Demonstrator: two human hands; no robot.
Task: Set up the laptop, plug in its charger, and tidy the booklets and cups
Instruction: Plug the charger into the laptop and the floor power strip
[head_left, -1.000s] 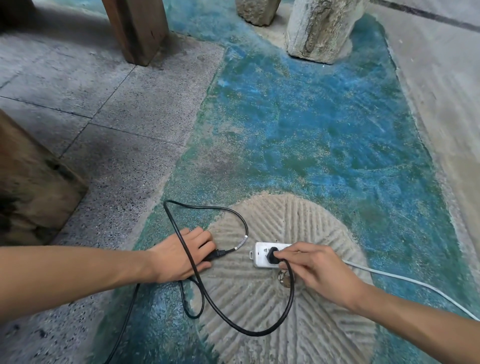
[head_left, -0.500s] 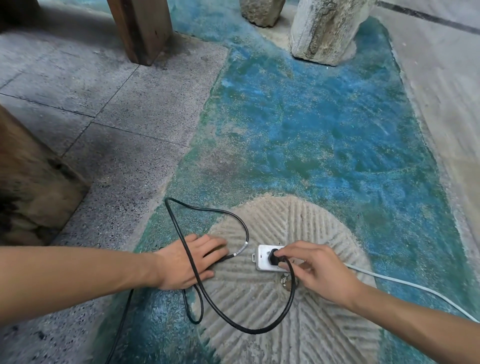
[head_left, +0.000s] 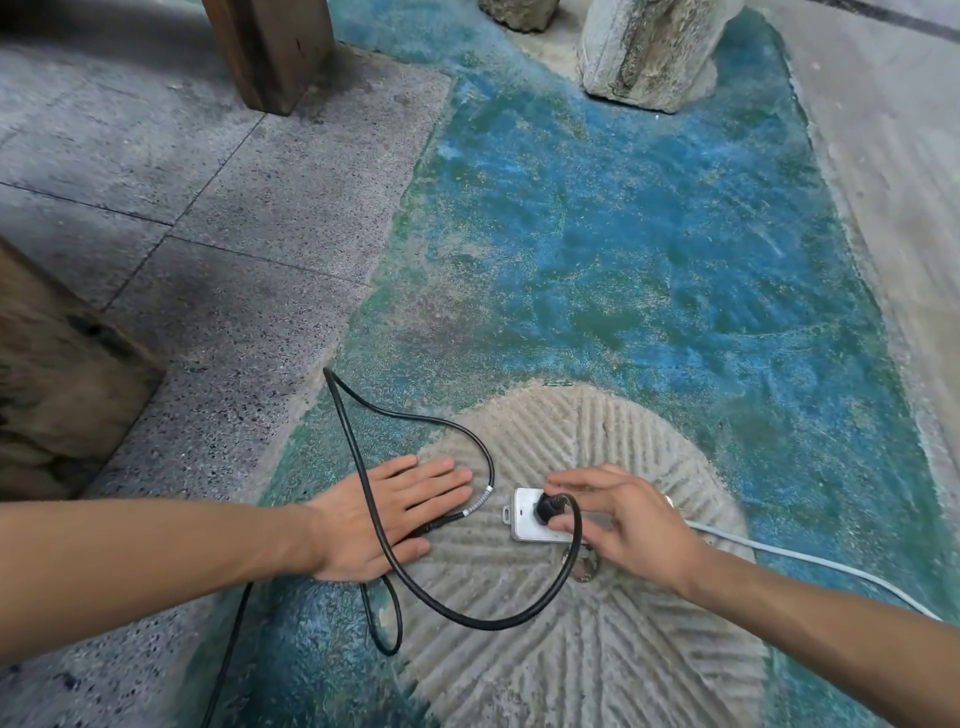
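Black plug (head_left: 546, 506) seated in white power strip (head_left: 530, 522), lower centre of frame, just under the spread, relaxed fingers of the right hand (head_left: 631, 519). Left hand (head_left: 387, 512) flat, fingers straight, gripping nothing; black charger cable (head_left: 363, 467) loops across its back.

We see the black charger plug (head_left: 546, 508) seated in the white power strip (head_left: 530, 525) on the grooved millstone. Black charger cable (head_left: 467, 613) loops from the plug down and left, crossing itself, with a silver-banded connector (head_left: 475, 503) just left of the strip.

No readable text, label, brand, number or sign shows on anything in the head view.
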